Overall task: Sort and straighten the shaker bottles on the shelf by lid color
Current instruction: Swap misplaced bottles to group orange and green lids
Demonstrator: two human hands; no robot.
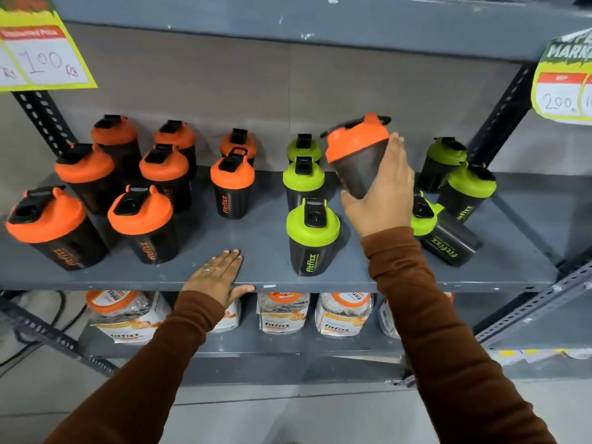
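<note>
- Orange-lidded shaker bottle [357, 155] is off the shelf surface, tilted with its lid to the left, among the green-lidded group.
- Right hand [381, 193] is clamped on that bottle's dark body from the right side and beneath; fingers [395, 155] reach up toward the lid.
- Left hand [221, 275] lies flat and spread on the front edge of the grey metal shelf [266, 248], gripping nothing.
- Orange-lidded bottles [141, 219] stand upright to the left of the held bottle.
- Green-lidded bottles [312, 235] stand just left of the right hand; others stand to its right.
- One green-lidded bottle on its side [445, 238] lies just beside the right wrist.
- Clear jars [283, 312] occupy the shelf below.
</note>
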